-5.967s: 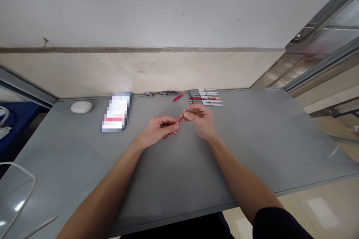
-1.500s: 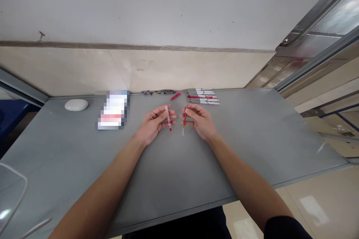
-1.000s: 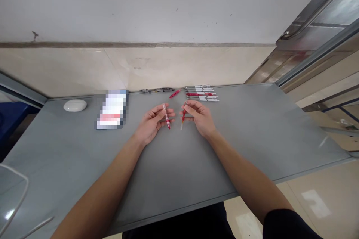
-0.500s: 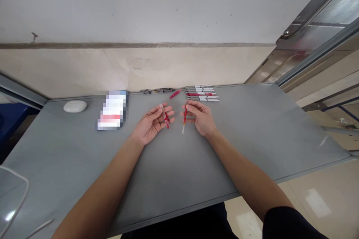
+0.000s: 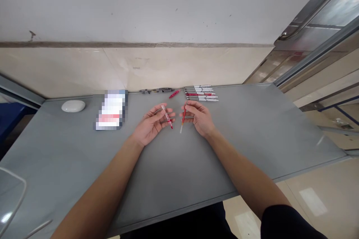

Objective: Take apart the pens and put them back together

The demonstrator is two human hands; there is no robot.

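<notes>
My left hand pinches a clear and red pen barrel between thumb and fingers, its red end slanting down to the right. Across a small gap, my right hand grips a red pen refill near its top. The refill's pale, see-through end points down over the grey table. Just beyond the hands lies a red pen part. Several white and grey pens lie side by side behind my right hand, with a red one among them.
Dark pens lie along the wall edge. To the left are a phone with a blurred screen and a white oval case. A white cable curls at the lower left. The wall borders the table's back.
The barrel in my left hand has turned, its lower end swinging slightly right. The refill in my right hand tilts a little more to the left. Both hands keep their hold.
</notes>
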